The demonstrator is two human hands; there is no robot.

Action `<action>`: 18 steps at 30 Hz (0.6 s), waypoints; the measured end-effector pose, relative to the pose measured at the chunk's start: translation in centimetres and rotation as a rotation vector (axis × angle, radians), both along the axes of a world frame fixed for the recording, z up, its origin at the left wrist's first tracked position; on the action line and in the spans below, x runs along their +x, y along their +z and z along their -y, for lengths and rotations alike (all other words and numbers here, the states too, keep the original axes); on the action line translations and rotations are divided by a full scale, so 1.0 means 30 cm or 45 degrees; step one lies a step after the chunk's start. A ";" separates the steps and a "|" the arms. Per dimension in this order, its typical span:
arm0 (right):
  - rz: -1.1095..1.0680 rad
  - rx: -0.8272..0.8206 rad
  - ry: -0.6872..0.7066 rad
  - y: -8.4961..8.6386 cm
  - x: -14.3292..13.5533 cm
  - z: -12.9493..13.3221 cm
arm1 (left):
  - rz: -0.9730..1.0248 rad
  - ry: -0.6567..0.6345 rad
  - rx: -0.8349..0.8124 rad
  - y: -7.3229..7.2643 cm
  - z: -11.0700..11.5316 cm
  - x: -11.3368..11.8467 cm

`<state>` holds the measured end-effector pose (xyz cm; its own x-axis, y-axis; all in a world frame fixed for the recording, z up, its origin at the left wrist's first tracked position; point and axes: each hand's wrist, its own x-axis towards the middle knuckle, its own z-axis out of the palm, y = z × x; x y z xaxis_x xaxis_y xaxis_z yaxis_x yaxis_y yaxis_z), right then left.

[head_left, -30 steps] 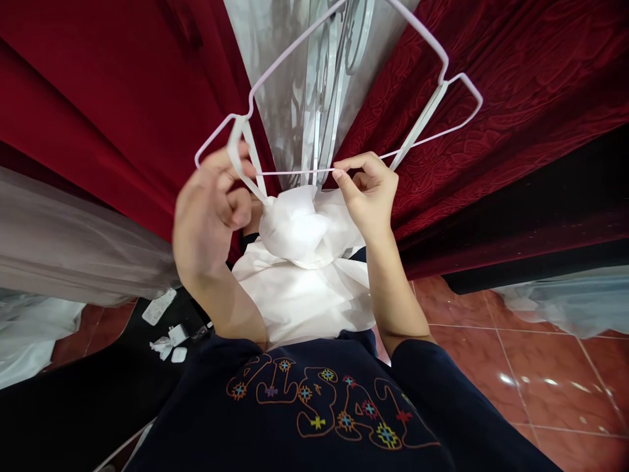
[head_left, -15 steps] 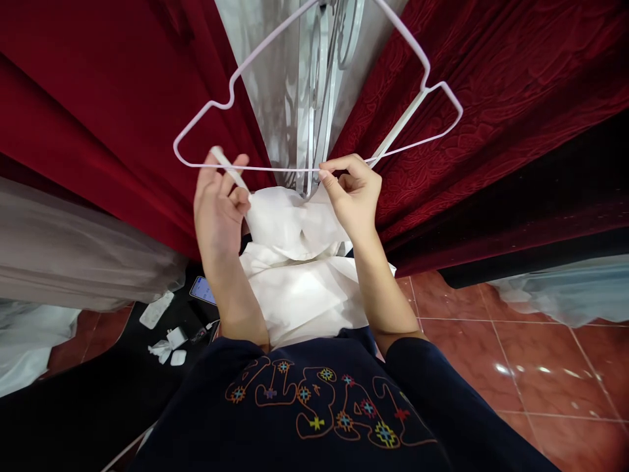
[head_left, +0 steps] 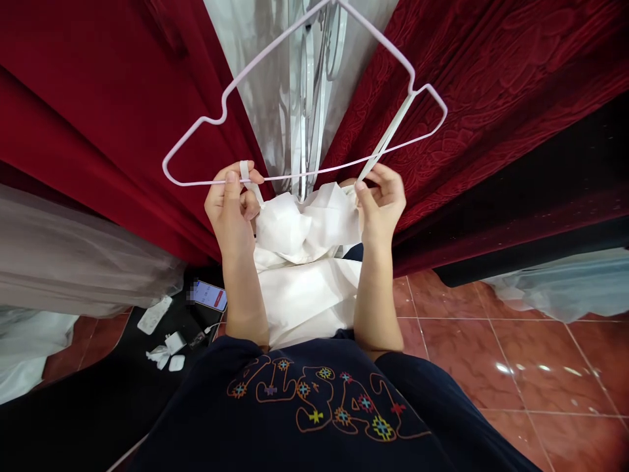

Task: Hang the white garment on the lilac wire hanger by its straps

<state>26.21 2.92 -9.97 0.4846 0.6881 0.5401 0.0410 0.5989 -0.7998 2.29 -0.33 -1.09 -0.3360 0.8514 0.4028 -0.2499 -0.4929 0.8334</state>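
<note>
White garment (head_left: 304, 295) is bunching below as the left grip (head_left: 233, 213) is pinching hanger (head_left: 295, 176) and looped strap (head_left: 244, 170), seemingly for steadiness, the right grip (head_left: 382, 208) holding the hooked strap (head_left: 393, 131).

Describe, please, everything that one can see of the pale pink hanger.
The pale pink hanger is a slim, smooth frame, perhaps coated metal, with sloping shoulders, a notch on each side and a thin bottom bar. Its top meets the picture's edge, so no hook shows. It tilts slightly, its left end lower, in front of red cloth. The left hand has the bar in its grip. The left notch is bare; a white strap hangs from the right notch and crosses the bar.
</note>
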 end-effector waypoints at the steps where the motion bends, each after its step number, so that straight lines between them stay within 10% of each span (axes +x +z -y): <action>1: 0.020 -0.032 0.106 -0.003 0.006 -0.004 | -0.001 0.001 -0.008 -0.003 -0.002 0.000; 18: 0.054 0.180 -0.280 0.026 -0.001 0.042 | -0.038 -0.035 -0.062 -0.013 -0.007 -0.020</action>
<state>26.17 1.67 -9.18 0.5890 0.4849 0.6465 0.2141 0.6777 -0.7034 1.68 -0.12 -1.48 -0.3010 0.8789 0.3700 -0.2371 -0.4448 0.8637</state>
